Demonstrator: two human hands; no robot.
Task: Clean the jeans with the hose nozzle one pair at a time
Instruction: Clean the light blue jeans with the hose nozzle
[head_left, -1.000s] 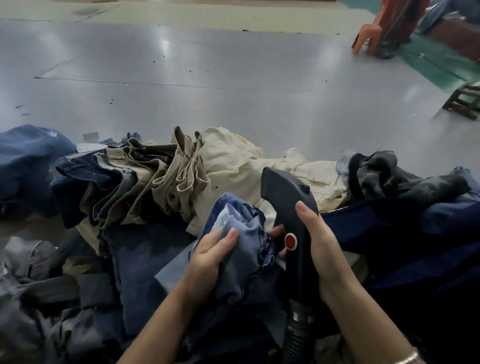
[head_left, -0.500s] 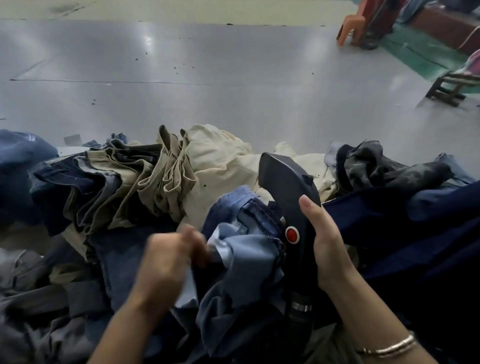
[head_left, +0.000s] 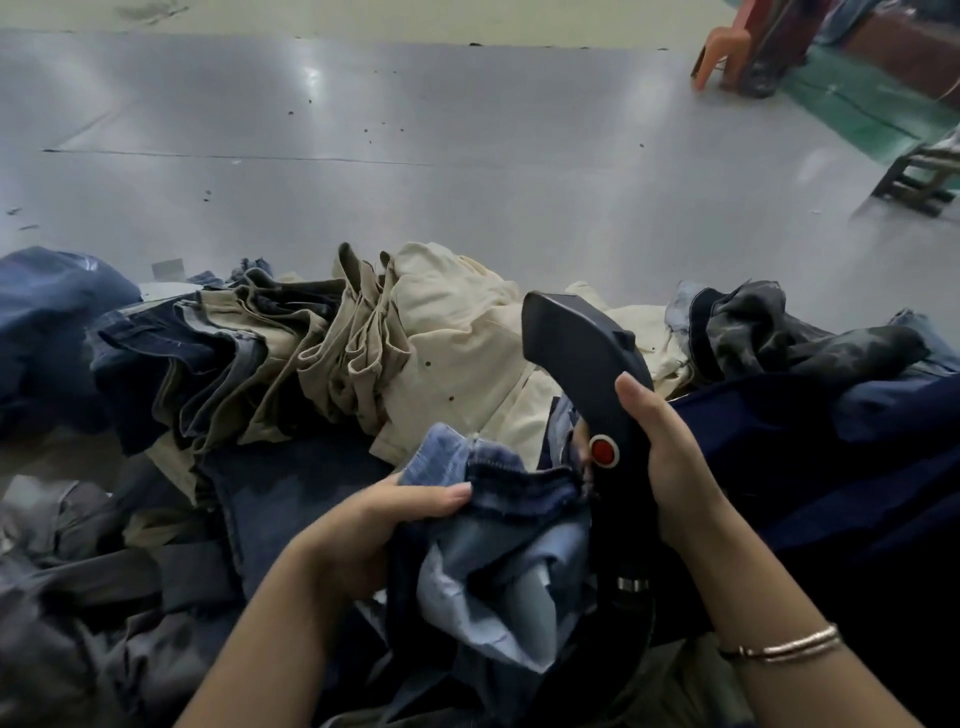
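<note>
The left hand (head_left: 384, 525) grips a bunch of the blue jeans (head_left: 498, 525) near the hem or the waist edge; the fingers are curled over the folded denim and the thumb is hidden under the cloth. I think this grip lifts one pair out of the heap and stretches the edge, so that the air or suction can reach the inside of it.

The right hand (head_left: 670, 457) is wrapped around the handle of the black hose nozzle (head_left: 587, 374), fingers pressed together along the right side, while the thumb is mostly hidden on the far side of the handle. The nozzle stands nearly upright with its flat mouth pointing up and away, just beside the raised denim and touching it near the red button (head_left: 603, 451). The ribbed hose (head_left: 631, 613) goes down from it between the forearms. Probably the nozzle is kept so close so that it can tip into the opening at once.

Behind lies a long heap: beige trousers (head_left: 452, 343), dark navy jeans (head_left: 156, 358) to the left, grey-black ones (head_left: 779, 338) to the right, all on a grey floor (head_left: 467, 156). A thin bracelet (head_left: 784, 647) is on the right wrist. The cleaning of this pair seems not yet started.
</note>
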